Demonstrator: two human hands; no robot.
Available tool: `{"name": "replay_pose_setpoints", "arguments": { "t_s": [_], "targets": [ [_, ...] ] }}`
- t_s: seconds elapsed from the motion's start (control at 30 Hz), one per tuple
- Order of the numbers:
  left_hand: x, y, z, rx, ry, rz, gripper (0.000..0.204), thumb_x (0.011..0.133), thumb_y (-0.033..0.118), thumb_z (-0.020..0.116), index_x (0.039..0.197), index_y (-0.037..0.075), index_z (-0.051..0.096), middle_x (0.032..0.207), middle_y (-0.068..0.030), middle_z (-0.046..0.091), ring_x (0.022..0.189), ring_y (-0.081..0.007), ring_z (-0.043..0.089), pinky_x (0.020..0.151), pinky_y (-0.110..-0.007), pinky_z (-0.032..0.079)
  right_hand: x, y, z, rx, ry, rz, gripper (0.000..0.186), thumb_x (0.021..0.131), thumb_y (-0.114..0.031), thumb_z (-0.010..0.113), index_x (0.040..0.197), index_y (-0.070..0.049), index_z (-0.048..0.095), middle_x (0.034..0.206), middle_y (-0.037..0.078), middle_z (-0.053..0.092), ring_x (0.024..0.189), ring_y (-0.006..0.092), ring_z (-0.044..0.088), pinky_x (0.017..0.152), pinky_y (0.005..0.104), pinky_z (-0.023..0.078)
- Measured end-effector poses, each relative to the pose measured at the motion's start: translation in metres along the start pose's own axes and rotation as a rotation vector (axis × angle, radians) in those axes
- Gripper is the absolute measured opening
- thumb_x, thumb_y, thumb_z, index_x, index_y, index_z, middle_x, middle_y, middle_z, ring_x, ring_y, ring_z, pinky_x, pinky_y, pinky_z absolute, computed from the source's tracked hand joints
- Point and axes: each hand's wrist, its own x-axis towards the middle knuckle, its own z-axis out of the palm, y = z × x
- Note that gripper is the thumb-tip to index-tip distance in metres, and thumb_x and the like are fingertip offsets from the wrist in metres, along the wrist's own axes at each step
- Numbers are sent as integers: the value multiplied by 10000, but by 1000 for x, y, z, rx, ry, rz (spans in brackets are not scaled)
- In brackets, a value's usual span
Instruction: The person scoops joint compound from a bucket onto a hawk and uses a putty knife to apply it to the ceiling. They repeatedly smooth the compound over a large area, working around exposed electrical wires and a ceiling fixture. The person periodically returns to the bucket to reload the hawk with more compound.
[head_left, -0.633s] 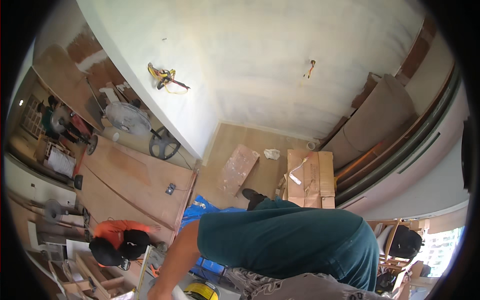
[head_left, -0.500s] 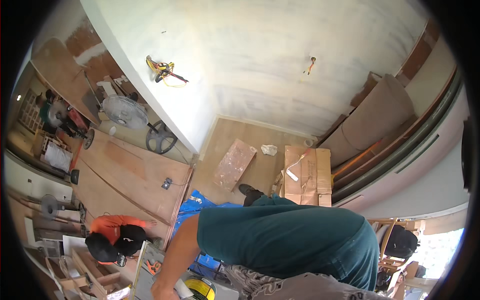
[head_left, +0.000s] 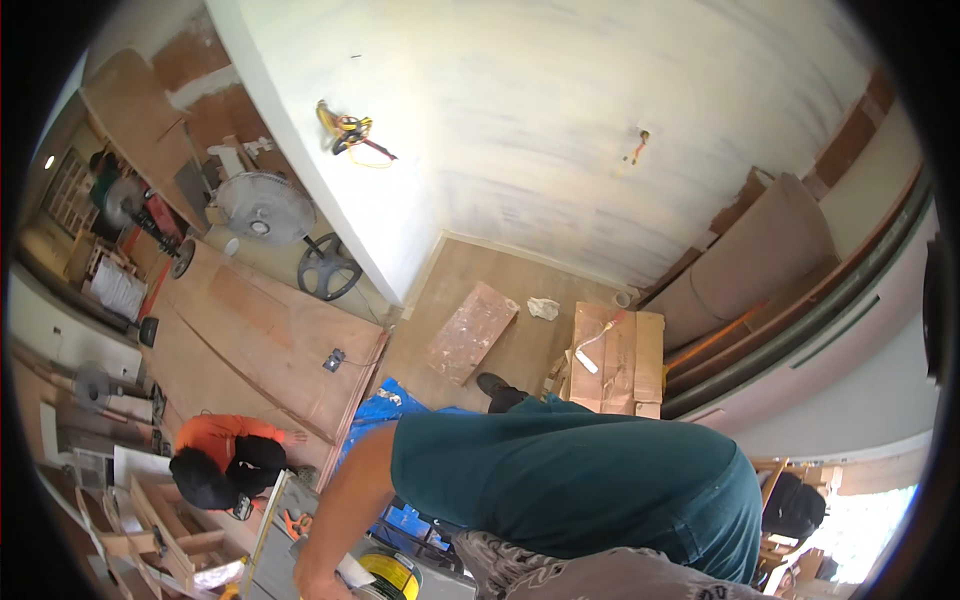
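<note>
Neither of my hands shows in the head view. A person in a teal shirt (head_left: pixel 570 480) bends over just below me and fills the lower middle. Their bare arm reaches down to the left, and the hand (head_left: pixel 318 578) is at the bottom edge beside a yellow reel (head_left: pixel 391 579). What that hand grips is too small to tell. A second person in an orange shirt (head_left: pixel 226 452) crouches at the lower left.
Large plywood sheets (head_left: pixel 255 335) lie on the floor at left, with a standing fan (head_left: pixel 266 208) behind them. A paint-stained board (head_left: pixel 470 332), a cardboard box (head_left: pixel 617 360) and a blue tarp (head_left: pixel 372 420) lie near the white wall's corner. A yellow tool (head_left: pixel 345 130) hangs on the wall.
The whole scene has slid slightly upward in the view. The person in teal has leaned further down, arm reaching lower toward the yellow reel.
</note>
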Motion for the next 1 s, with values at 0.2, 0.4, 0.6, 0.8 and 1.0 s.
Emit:
{"name": "replay_pose_setpoints", "arguments": {
  "t_s": [0.2, 0.4, 0.6, 0.8, 1.0],
  "targets": [
    [-50, -21, -88, 258, 25, -162, 374, 1009, 189, 475, 1282, -61, 523, 1309, -198, 574, 1175, -291, 588, 972, -337, 502, -9, 25, -16, 51, 126, -160, 431, 648, -472, 794, 864, -102, 746, 834, 152, 718, 806, 338, 682, 708, 477, 525],
    [-46, -53, -89, -1225, 620, -1056, 353, 955, 344, 560, 1072, 14, 602, 1039, -80, 635, 854, -134, 588, 725, -239, 509, -3, 8, 7, 38, 110, -240, 307, 646, -376, 784, 840, -142, 740, 779, 103, 703, 799, 332, 683, 670, 468, 529],
    [-49, -41, -90, -1179, 714, -1185, 488, 1025, 457, 372, 1240, 62, 561, 1052, -82, 661, 941, -229, 649, 809, -393, 552, 25, 8, 9, 82, -27, -602, 234, 656, -255, 780, 839, -124, 720, 827, 116, 697, 819, 331, 676, 668, 448, 526],
    [-42, -36, -96, -1383, 746, -1035, 516, 1030, 458, 337, 1206, 29, 564, 1038, -160, 662, 862, -260, 656, 727, -367, 554, 26, -33, -41, -92, -118, -460, 197, 767, -214, 751, 951, -142, 744, 977, 95, 702, 890, 295, 664, 769, 390, 519],
    [-37, -25, -95, -1461, 782, -941, 544, 1039, 459, 280, 1220, 22, 550, 1063, -173, 652, 937, -277, 646, 753, -368, 564, 34, -9, -35, -48, -278, -554, 250, 739, -219, 792, 974, -140, 755, 1001, 62, 698, 932, 281, 657, 826, 383, 516]
  ]
}}
